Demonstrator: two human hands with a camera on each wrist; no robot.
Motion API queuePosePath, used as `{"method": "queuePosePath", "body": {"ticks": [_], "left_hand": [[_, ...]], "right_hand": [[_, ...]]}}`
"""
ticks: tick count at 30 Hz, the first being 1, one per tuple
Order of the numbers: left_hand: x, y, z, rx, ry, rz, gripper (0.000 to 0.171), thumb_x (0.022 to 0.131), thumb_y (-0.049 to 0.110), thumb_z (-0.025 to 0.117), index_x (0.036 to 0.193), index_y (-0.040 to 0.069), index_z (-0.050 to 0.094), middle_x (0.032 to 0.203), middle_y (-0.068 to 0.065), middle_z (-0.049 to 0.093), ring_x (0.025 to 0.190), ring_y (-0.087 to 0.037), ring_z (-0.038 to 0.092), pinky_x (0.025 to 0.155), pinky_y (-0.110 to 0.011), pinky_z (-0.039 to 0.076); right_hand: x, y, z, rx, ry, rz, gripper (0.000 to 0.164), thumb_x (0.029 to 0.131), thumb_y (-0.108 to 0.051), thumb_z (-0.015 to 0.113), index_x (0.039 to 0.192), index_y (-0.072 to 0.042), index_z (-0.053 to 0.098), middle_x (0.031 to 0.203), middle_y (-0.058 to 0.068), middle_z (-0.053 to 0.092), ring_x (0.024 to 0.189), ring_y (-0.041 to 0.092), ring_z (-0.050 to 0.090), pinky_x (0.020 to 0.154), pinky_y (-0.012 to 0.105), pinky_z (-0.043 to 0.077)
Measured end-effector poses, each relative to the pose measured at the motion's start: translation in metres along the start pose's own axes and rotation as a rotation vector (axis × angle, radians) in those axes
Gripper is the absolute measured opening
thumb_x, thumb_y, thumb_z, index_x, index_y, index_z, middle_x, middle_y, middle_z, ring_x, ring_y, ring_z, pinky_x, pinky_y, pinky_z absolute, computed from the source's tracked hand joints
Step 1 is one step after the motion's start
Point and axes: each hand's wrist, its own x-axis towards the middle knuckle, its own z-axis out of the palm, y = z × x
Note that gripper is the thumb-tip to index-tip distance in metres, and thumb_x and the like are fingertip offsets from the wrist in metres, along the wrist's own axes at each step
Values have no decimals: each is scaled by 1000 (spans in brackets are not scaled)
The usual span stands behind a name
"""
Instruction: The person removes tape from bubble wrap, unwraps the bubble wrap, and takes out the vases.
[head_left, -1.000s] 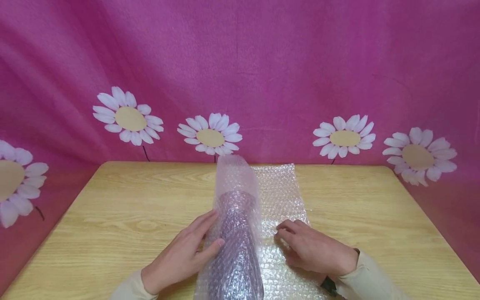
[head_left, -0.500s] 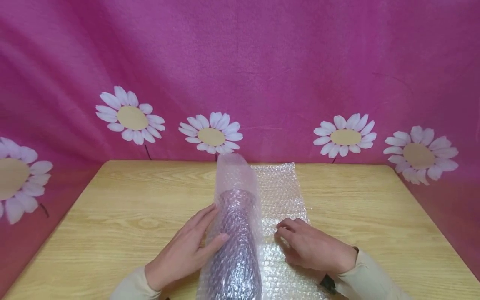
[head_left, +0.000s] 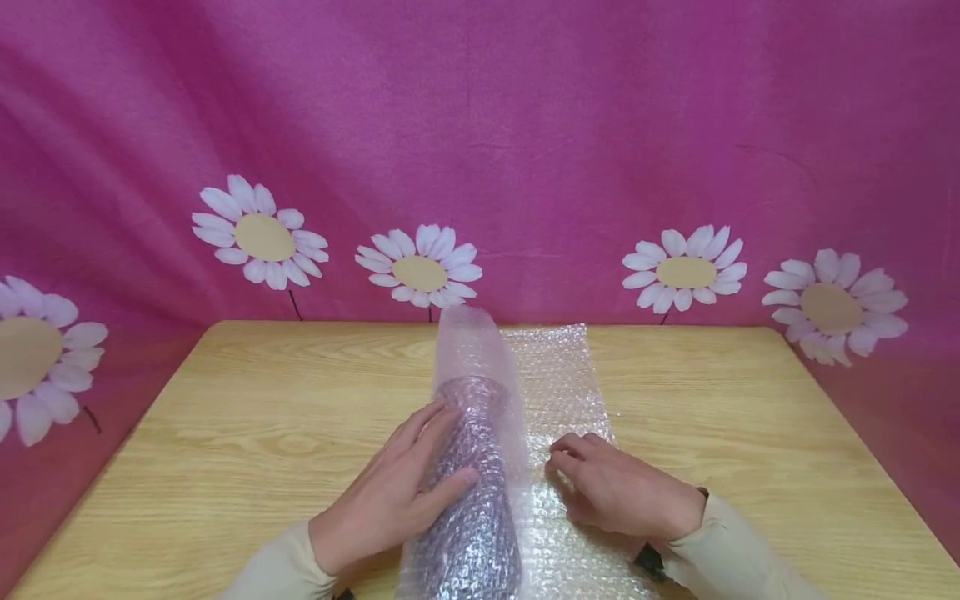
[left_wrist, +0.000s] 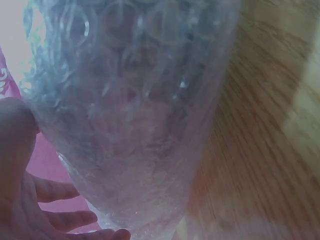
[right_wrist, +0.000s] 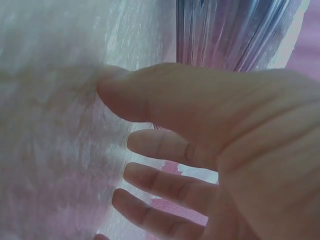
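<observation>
No readable text or labels.

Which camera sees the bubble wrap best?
Head view: there the bubble wrap shows both wrapped round something and lying flat, though cut off below. The left wrist view shows one wrapped side close up; the right wrist view, a blurry part beside the right hand.
</observation>
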Motion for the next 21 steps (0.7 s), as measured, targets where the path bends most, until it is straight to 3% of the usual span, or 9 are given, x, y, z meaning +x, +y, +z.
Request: {"method": "queuePosePath", "body": {"ticks": [5, 16, 21], "left_hand": [[3, 6, -1, 6, -20, 7, 79, 99, 59, 59, 161, 14, 38, 169, -10, 33, 156, -32, 35, 123, -57, 37], [8, 17, -3, 35, -20, 90, 74, 99, 57, 60, 156, 12, 44, 172, -12, 26, 160, -33, 26, 126, -61, 31], [12, 22, -4, 45, -42, 84, 74, 98, 58, 60, 157, 16, 44, 172, -12, 27, 161, -33, 24, 125, -63, 30]], "right_hand": [[-1, 1, 1, 2, 4, -10, 26, 93, -13, 74, 118, -13, 67, 123, 0, 64, 109, 16, 60, 96, 33, 58], [0, -1, 0, 23, -12, 15, 25, 95, -14, 73, 119, -13, 68, 125, 1, 65, 110, 17, 60, 98, 34, 59], [-1, -1, 1, -7, 29, -29, 25, 93, -13, 73, 117, -13, 67, 122, 1, 65, 108, 17, 60, 95, 34, 59]]}}
